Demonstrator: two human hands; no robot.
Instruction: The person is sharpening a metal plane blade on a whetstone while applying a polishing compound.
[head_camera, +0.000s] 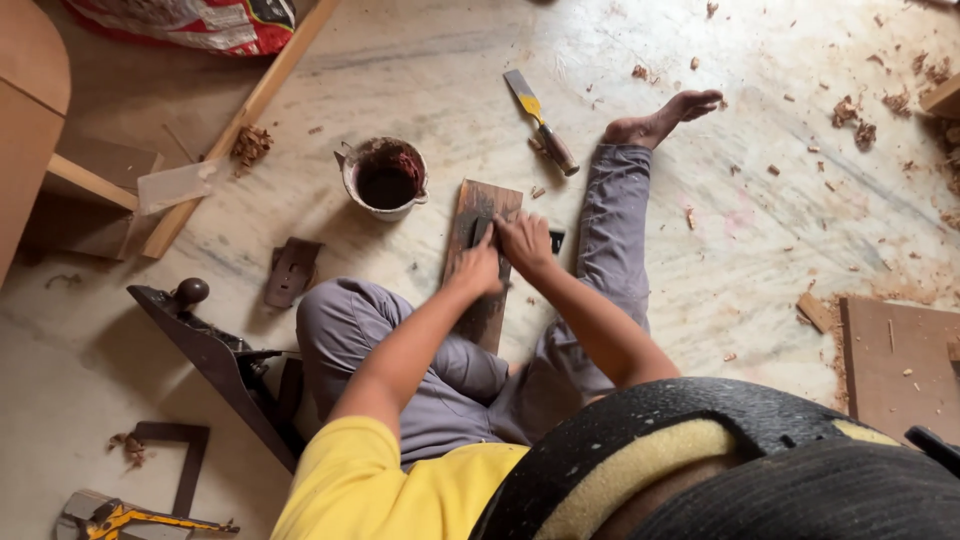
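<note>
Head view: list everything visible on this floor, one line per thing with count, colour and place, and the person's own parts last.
sharpening block: 1, dark brown, floor centre, under both hands
small blade: 1, dark, pressed on the block
tin can: 1, white with dark contents, left of the block
chisel: 1, yellow and brown handle, beyond the block
hand plane: 1, dark, by the left knee
metal plate: 1, brown, left of the can
wooden strip: 1, pale, upper left
wood board: 1, brown, right edge
wood shavings: many, tan, upper right
left hand: 1, on the blade
right hand: 1, on the blade
bare foot: 1, beside the chisel
</note>
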